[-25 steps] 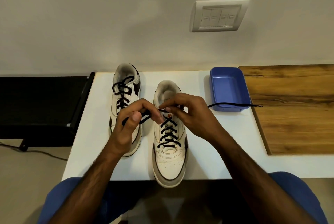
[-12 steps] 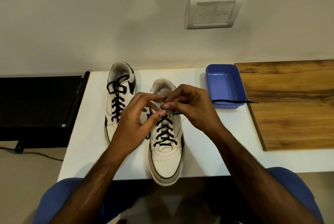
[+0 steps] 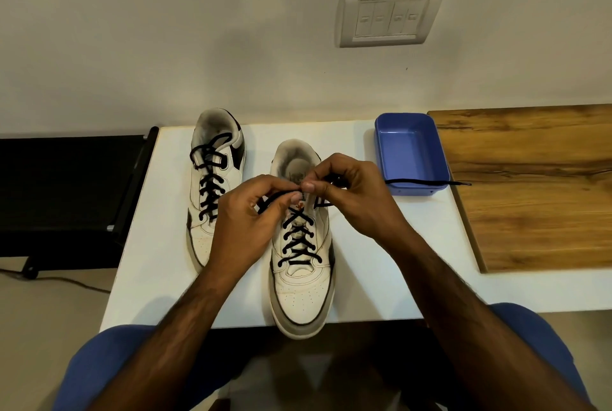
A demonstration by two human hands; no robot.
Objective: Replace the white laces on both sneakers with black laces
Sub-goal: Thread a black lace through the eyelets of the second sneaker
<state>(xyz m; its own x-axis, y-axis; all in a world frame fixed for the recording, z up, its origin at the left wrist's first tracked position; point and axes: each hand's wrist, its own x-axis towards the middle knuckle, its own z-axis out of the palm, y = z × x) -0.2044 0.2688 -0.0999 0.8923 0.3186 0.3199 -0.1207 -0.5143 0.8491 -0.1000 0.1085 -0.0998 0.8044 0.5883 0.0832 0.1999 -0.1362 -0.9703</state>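
On the white table (image 3: 159, 261) two white sneakers are set side by side, toes toward the person. Over the tongue of the right sneaker (image 3: 299, 278) the black lace (image 3: 298, 238) is pinched by both hands: the left hand (image 3: 245, 221) has thumb and forefinger closed on one strand, the right hand (image 3: 351, 198) has its fingertips closed on the other. A loose end is trailed over the front wall of the blue tray (image 3: 410, 158). The left sneaker (image 3: 215, 185) is already laced in black
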